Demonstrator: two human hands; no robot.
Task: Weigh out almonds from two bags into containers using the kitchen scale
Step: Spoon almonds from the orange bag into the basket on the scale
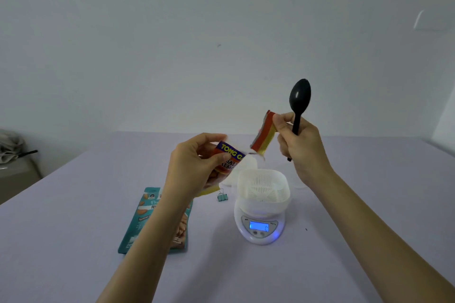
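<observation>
Head: torn almond bag (231, 154), black spoon (299, 102)

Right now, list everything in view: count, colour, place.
orange almond bag: one, orange-red, held up, centre
torn strip: one, red-yellow, at that bag's top
spoon: one, black, bowl up
teal almond bag: one, teal, lying flat, left
binder clip: one, teal, between teal bag and scale
scale: one, white, display lit blue, centre
basket: one, white, on the scale
table: one, lavender
left hand: one, grips the orange bag
right hand: one, holds spoon, pinches strip
</observation>
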